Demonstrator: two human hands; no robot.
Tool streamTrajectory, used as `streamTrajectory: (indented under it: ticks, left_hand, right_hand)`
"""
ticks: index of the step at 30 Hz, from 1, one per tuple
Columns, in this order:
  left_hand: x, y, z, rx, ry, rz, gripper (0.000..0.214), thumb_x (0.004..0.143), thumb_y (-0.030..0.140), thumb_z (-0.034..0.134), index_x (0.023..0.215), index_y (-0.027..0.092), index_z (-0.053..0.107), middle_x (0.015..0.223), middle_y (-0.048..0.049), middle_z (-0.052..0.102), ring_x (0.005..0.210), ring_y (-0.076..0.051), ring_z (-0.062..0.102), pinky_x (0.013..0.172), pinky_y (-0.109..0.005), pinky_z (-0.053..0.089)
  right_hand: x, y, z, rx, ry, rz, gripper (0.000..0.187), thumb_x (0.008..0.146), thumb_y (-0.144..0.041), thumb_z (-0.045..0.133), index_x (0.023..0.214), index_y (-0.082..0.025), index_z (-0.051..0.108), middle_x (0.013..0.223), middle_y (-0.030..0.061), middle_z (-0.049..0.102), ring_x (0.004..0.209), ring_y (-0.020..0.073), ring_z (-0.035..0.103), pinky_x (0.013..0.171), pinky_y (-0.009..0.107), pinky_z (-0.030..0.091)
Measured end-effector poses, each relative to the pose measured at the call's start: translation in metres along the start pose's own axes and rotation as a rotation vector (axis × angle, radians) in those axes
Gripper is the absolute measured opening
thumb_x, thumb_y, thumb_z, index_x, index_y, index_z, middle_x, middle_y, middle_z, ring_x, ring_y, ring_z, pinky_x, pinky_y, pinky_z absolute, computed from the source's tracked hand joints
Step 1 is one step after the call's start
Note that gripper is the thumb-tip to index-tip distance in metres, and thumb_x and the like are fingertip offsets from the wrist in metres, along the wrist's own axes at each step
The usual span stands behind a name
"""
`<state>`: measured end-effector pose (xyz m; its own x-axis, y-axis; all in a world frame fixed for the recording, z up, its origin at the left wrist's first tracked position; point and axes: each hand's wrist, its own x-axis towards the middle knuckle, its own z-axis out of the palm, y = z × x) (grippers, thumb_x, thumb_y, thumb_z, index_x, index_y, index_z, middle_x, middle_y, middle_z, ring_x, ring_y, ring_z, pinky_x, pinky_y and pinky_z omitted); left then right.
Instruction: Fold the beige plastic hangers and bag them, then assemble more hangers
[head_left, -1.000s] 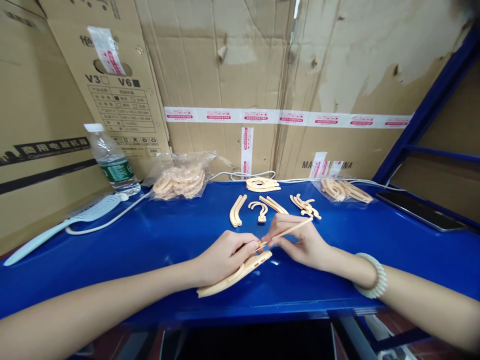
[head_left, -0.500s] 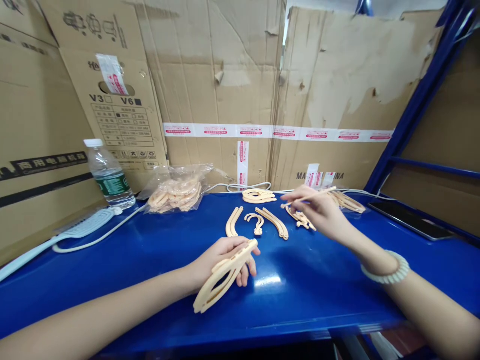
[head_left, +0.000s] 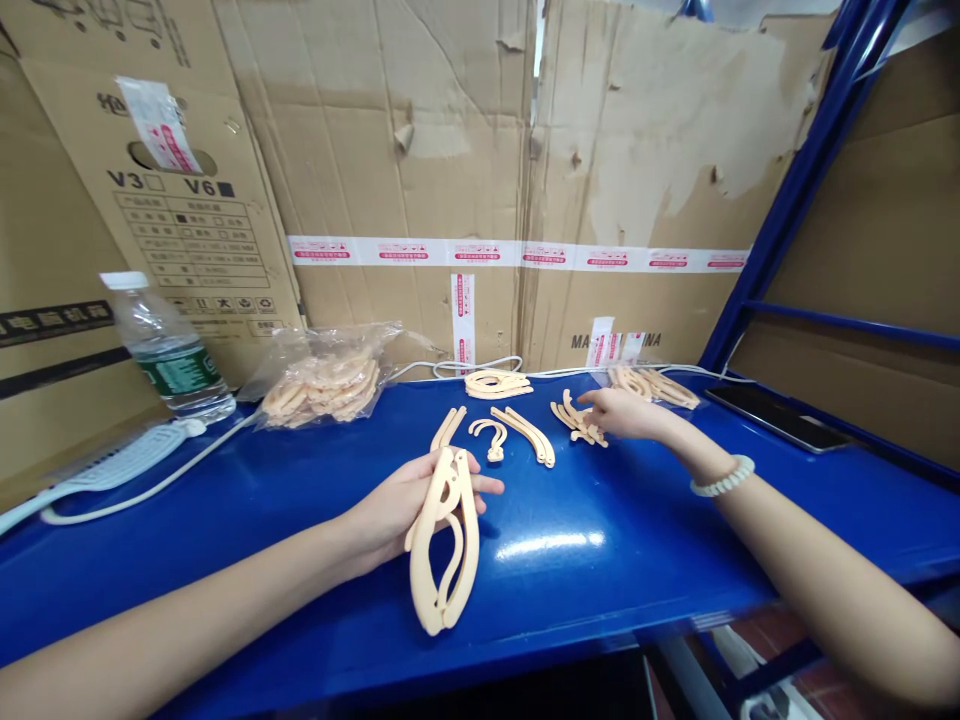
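Observation:
My left hand (head_left: 409,495) grips a folded cream plastic folding hanger (head_left: 469,560), its narrow hinge end up and its looped arms hanging toward me. My right hand (head_left: 626,412) is over a small pile of cream hanger parts (head_left: 587,430) at the right. Its index finger points left and the other fingers are bent down at the pile; what they pinch is hidden. Between the hands lie a question-mark-shaped hanger hook (head_left: 493,440), a pair of curved hanger arms (head_left: 529,437) and another pair of curved arms (head_left: 448,425), partly behind my left hand.
Folded hangers (head_left: 497,383) lie at the back, with more hangers (head_left: 652,386) at the right. A plastic bag of hangers (head_left: 330,385), a water bottle (head_left: 176,360) and a pale blue slatted object (head_left: 127,465) stand or lie left. A phone (head_left: 776,418) rests right. Cardboard (head_left: 405,180) walls the blue table (head_left: 337,640).
My right hand has lowered to the pile of parts, and the thin strip it held up no longer shows in it. My left hand has turned the hanger to face me. The view has shifted right.

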<state>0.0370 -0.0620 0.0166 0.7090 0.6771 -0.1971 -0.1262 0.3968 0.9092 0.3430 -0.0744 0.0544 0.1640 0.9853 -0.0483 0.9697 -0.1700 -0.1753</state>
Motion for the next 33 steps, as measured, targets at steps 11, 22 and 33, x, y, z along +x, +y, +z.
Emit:
streamTrajectory:
  ticks: [11, 22, 33]
  left_hand:
    - [-0.001, -0.001, 0.005, 0.017, 0.102, 0.107, 0.022, 0.075, 0.009, 0.065, 0.097, 0.014, 0.068, 0.075, -0.0039, 0.069, 0.057, -0.011, 0.061, 0.053, -0.02, 0.05]
    - [-0.005, 0.002, 0.005, -0.134, 0.102, 0.055, 0.035, 0.097, 0.032, 0.04, 0.102, 0.011, 0.067, 0.084, -0.0114, 0.071, 0.07, -0.019, 0.067, 0.068, -0.029, 0.054]
    - [-0.01, -0.007, 0.008, 0.135, -0.044, 0.143, 0.037, 0.081, 0.04, 0.069, 0.105, 0.012, 0.066, 0.09, -0.0101, 0.071, 0.08, -0.022, 0.066, 0.074, -0.034, 0.055]
  right_hand:
    - [-0.058, -0.061, 0.018, -0.093, 0.592, -0.902, 0.038, 0.097, -0.023, 0.045, 0.133, -0.014, 0.049, 0.11, 0.0144, 0.062, 0.099, 0.0238, 0.058, 0.081, 0.036, 0.049]
    - [-0.078, -0.098, 0.059, -0.234, 0.684, -1.438, 0.013, 0.093, -0.013, 0.053, 0.09, -0.016, 0.065, 0.093, 0.0048, 0.07, 0.09, 0.0179, 0.061, 0.089, 0.035, 0.047]
    - [-0.077, -0.091, 0.057, -0.308, 0.676, -1.243, 0.022, 0.095, -0.01, 0.041, 0.09, -0.015, 0.062, 0.102, 0.0076, 0.066, 0.103, 0.0218, 0.055, 0.103, 0.045, 0.035]
